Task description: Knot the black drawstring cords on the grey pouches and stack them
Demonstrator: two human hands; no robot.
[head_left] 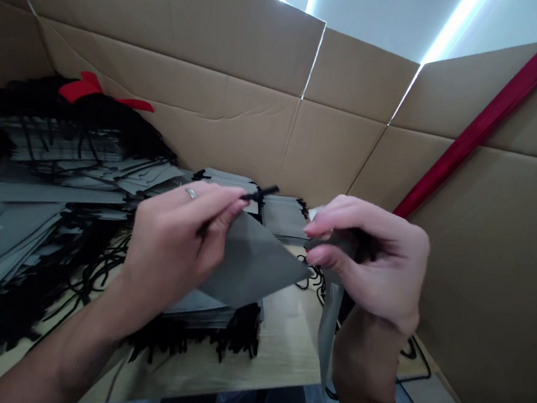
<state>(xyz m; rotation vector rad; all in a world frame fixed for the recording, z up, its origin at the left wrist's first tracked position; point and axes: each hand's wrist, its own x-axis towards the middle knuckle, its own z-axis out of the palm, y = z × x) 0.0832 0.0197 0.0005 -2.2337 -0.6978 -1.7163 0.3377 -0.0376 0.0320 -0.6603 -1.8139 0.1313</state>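
Note:
My left hand (177, 236), with a ring on one finger, pinches a flat grey piece (256, 261), which looks like a thin bag or sheet. A knotted black cord (262, 194) sticks out above the thumb and forefinger. The piece's pointed corner reaches toward my right hand (368, 258). That hand is curled, with thumb and forefinger a little apart beside the corner. A grey strip (329, 325) hangs down from inside its fingers; its upper part is hidden. Something small and whitish (314, 213) shows at the fingertips, too small to name.
Below my left hand lies a stack of grey pieces (202, 310) with black cord ends. More grey stacks (283, 216) stand behind, and large piles (8, 230) fill the left. Cardboard walls (242, 95) enclose the table (291, 340). A dark red strip (485, 123) crosses the right wall.

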